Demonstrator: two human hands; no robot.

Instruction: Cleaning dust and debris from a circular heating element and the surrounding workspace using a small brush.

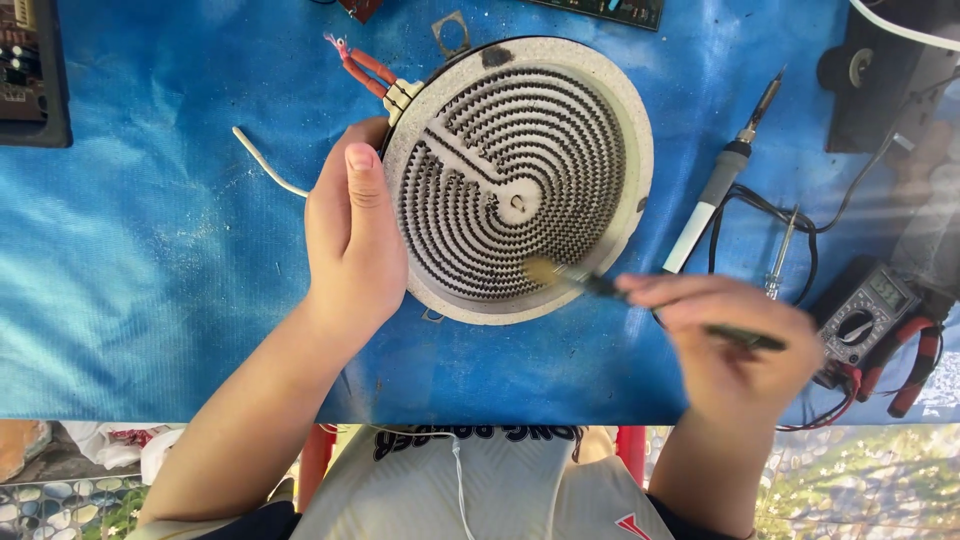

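A round white heating element [520, 180] with a dark spiral coil lies on the blue table cover [150, 250]. Red-sleeved leads [362, 70] stick out at its upper left. My left hand [350, 230] grips the element's left rim, thumb up along the edge. My right hand [735, 335], blurred by motion, holds a small dark-handled brush [600, 285] whose pale bristles touch the coil near the lower right of the element.
A soldering iron [725, 175] lies right of the element, with a thin screwdriver [780, 255] and black cables beside it. A multimeter [865, 310] and red-handled pliers [915, 365] sit at the right edge. Circuit boards [30, 70] lie at the far corners. A white wire [265, 165] lies left.
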